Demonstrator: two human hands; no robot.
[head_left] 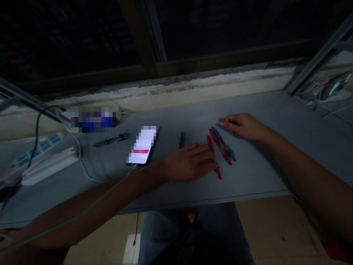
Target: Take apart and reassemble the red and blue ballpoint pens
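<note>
My left hand (190, 162) reaches over the table with bent fingers closed at a red pen (210, 143), whose middle is partly hidden by the fingertips. Just right of that pen, another red pen (220, 145) and a blue pen (224, 142) lie side by side, almost parallel to it. A short dark pen (182, 140) lies beyond my left hand, its near end hidden. My right hand (241, 126) rests on the table behind the pens, fingers loosely curled and apart, with nothing visible in them.
A lit phone (143, 145) with a white cable lies left of my left hand. Dark pens (110, 140) lie beside it. A white power strip (52, 167) and cables occupy the left end. The grey table (261, 180) ends at a front edge above my legs.
</note>
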